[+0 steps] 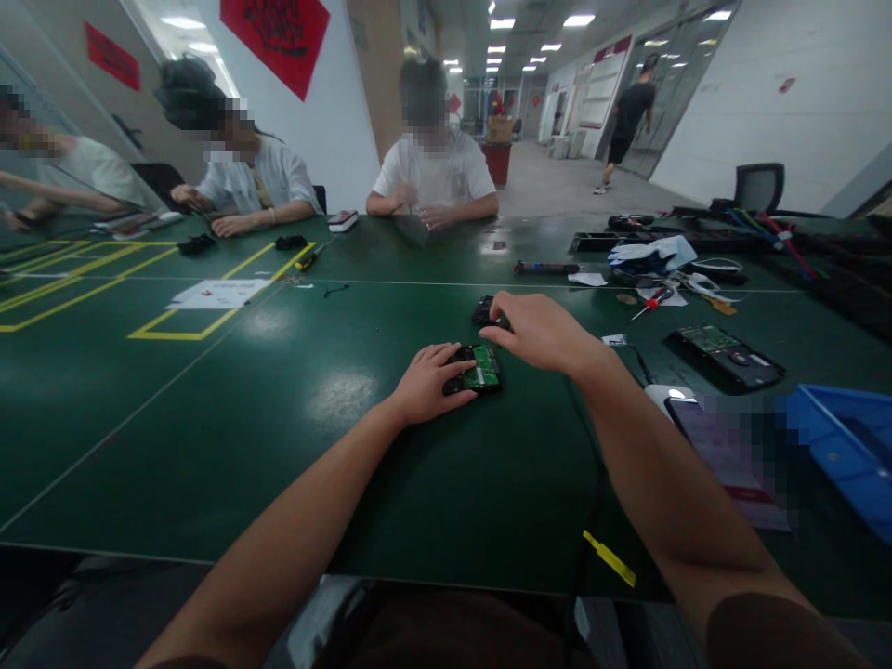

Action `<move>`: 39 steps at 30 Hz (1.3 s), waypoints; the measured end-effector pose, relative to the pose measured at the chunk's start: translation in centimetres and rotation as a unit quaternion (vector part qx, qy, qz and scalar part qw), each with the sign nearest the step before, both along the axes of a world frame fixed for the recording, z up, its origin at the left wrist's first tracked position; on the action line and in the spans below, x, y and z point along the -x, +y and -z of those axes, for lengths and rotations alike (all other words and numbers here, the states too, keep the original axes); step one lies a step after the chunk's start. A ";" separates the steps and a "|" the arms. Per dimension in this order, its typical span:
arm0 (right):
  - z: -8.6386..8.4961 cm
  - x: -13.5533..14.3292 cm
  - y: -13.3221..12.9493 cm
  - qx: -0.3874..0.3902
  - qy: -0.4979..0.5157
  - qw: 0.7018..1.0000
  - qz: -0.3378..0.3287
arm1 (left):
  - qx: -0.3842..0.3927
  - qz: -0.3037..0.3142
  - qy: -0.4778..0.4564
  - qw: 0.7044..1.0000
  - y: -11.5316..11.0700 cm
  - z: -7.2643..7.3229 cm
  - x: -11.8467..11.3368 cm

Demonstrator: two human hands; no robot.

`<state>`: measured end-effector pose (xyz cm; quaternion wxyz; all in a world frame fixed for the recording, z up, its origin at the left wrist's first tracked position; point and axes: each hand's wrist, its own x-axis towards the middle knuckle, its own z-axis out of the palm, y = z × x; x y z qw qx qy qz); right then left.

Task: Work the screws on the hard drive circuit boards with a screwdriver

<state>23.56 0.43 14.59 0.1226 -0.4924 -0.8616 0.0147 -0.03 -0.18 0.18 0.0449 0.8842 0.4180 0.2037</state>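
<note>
A hard drive [488, 369] with its green circuit board facing up lies flat on the green table. Across its left part rests my left hand [433, 383], thumb along the near edge and fingers over the top and far side, gripping it against the table. Just beyond the drive is a small black box [482, 310]. My right hand [540, 333] is at the box's right end, its bent fingers and thumb closed about it; the fingertips are partly hidden.
A second hard drive [725, 358] lies to the right, near a phone [731, 455] and a blue bin [846, 446]. Farther back are a red screwdriver [653, 302], white gloves [651, 253] and cables. Several people sit across the table [265, 465]; another walks behind.
</note>
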 end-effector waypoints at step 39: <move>0.9 -0.5 0.9 0.005 0.047 0.998 -0.045 | 0.009 -0.007 0.010 1.000 -0.1 -0.4 -0.5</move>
